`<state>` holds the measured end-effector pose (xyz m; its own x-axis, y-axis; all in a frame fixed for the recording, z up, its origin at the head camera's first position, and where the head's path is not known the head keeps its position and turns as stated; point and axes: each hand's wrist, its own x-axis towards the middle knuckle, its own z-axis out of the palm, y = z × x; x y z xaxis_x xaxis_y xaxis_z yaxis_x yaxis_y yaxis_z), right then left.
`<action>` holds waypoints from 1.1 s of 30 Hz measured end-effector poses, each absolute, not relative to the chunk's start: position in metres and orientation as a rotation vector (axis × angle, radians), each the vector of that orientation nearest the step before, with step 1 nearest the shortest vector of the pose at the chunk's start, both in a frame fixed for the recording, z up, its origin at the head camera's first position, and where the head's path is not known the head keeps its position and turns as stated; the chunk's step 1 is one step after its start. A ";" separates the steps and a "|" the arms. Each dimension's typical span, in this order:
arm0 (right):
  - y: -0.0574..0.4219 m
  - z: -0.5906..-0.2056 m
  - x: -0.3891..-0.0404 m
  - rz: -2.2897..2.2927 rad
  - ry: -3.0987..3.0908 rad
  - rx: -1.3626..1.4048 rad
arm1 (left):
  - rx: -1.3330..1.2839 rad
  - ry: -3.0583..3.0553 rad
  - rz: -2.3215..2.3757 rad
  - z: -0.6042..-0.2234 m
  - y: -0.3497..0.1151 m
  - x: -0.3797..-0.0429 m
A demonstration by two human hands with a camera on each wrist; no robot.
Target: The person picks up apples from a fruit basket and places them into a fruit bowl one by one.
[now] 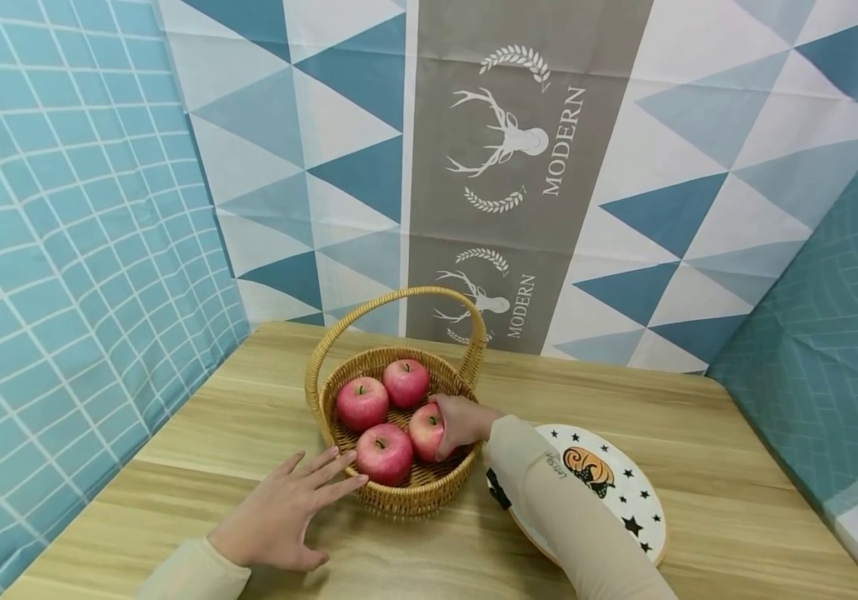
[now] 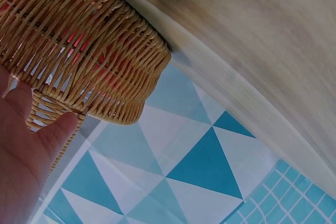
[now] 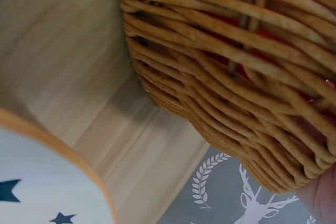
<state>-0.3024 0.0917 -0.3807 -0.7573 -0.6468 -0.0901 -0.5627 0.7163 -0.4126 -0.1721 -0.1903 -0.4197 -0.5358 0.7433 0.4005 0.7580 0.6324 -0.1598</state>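
Note:
A wicker basket [image 1: 410, 500] with a tall arched handle stands on the table, holding several pink-red apples. In the head view my right hand [image 1: 465, 422] reaches over the basket's right rim and grips the rightmost apple [image 1: 425, 432], thumb in front and fingers mostly hidden behind. My left hand [image 1: 282, 512] is spread, its fingertips at the basket's front-left rim near the front apple [image 1: 384, 454]. The left wrist view shows the left hand [image 2: 26, 145] beside the woven wall [image 2: 79, 45]. In the right wrist view the basket wall [image 3: 226, 61] hides most of the right hand.
A round white piece [image 1: 635, 508] with stars, an orange pumpkin picture and a wood-coloured edge lies right of the basket, partly under my right forearm. A small black object [image 1: 498, 490] shows at its left edge. Patterned cloth walls [image 1: 354, 167] border the wooden table [image 1: 249, 425].

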 end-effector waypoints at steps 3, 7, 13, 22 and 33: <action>0.092 -0.381 -0.303 -0.550 2.718 -0.993 | -1.184 -2.424 -0.049 -0.419 -0.191 -0.173; 0.093 -0.379 -0.305 -0.579 2.729 -1.000 | -1.183 -2.431 -0.056 -0.417 -0.191 -0.176; 0.091 -0.377 -0.308 -0.590 2.712 -0.995 | -1.175 -2.434 -0.049 -0.416 -0.192 -0.177; 0.090 -0.382 -0.306 -0.603 2.721 -1.052 | -1.172 -2.448 -0.072 -0.419 -0.193 -0.174; 0.093 -0.376 -0.303 -0.660 2.705 -1.042 | -1.172 -2.453 -0.078 -0.421 -0.192 -0.173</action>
<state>-0.3033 0.0926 -0.3756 -0.7417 -0.6707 0.0014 -0.5960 0.6581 -0.4601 -0.1726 -0.1917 -0.4214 -0.5574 0.7314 0.3929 0.7549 0.6434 -0.1269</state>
